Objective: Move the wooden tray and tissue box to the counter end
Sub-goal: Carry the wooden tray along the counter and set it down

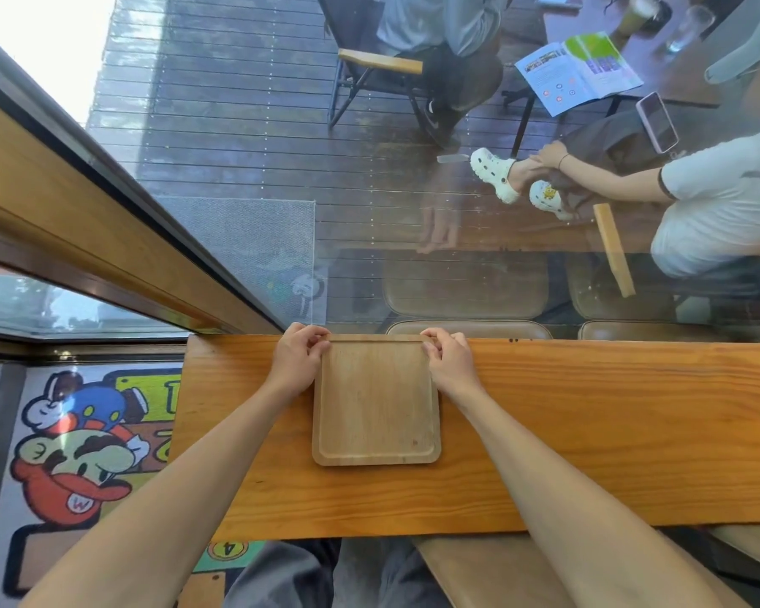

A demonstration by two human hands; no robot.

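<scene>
**Tray at the bench's left end, tissue box out of sight**

While both hands pinch its far corners, the tray [376, 401] lies flat near the left end of the bench [589, 432], its far edge against the bench's window-side edge. The left hand [297, 359] has its grip clamped on the far-left corner; the right hand [448, 362] has its grip clamped on the far-right corner. If this left end is the target, the tray looks placed or nearly so, with only the release left. No tissue box shows anywhere on the bench in view, so that half of the job appears not yet done, and it lies somewhere outside the picture
</scene>
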